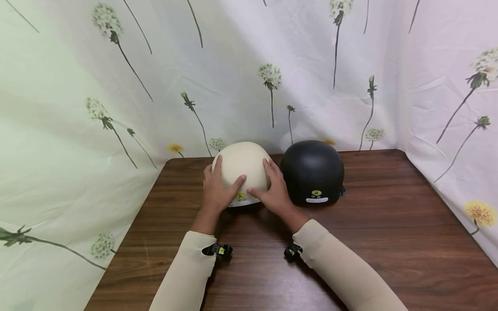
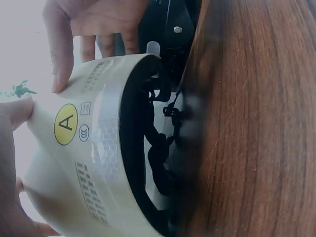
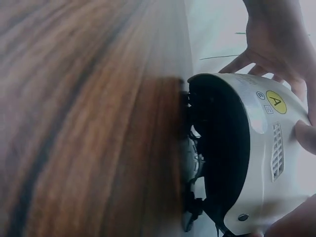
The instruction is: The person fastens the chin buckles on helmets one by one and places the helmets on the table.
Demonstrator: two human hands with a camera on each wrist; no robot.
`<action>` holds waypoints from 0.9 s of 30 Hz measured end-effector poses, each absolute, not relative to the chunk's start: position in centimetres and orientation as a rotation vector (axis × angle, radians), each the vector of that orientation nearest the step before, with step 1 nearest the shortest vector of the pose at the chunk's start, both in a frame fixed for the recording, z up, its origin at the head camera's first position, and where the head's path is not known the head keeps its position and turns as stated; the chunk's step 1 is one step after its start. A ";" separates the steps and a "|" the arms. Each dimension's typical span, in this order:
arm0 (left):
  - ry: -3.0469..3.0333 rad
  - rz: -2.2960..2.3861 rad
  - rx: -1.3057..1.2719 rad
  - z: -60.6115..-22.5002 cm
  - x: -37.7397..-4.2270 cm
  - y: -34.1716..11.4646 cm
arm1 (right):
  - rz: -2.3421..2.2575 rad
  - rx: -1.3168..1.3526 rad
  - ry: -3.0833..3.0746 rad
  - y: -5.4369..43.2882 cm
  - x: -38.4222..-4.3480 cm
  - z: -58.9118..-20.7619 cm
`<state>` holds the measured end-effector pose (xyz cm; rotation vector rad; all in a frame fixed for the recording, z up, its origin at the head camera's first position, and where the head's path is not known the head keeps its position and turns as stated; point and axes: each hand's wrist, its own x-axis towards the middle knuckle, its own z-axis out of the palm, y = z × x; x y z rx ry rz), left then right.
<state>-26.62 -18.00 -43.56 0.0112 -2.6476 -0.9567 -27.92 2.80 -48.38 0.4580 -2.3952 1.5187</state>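
Between both hands is a cream helmet (image 1: 243, 162) at the back of the table, its yellow "A" sticker towards me. My left hand (image 1: 218, 188) grips its left side, thumb across the front. On the opposite side my right hand (image 1: 275, 190) holds it, fingers spread along the shell and thumb near the sticker. In the left wrist view the helmet's rim (image 2: 131, 113) stands close over the wood, with black straps (image 2: 160, 153) hanging beneath. A black helmet (image 1: 312, 170) sits just right of my right hand, with its own yellow "A" sticker and a white strip.
The brown wooden table (image 1: 389, 242) has rounded back corners. White cloth (image 1: 241, 77) printed with dandelions hangs behind it and along both sides. A dark wrist strap (image 1: 218, 250) is on my left sleeve, another strap (image 1: 292, 251) on the right one.
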 end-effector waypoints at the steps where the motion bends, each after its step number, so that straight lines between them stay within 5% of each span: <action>1: -2.649 -0.966 0.016 -43.5 -26.6 -18.0 | 1.534 0.458 -2.409 2.9 -27.3 -47.5; 27: -2.599 -0.956 0.021 -41.5 -25.5 -17.8 | 1.690 0.541 -2.254 4.5 -26.1 -44.5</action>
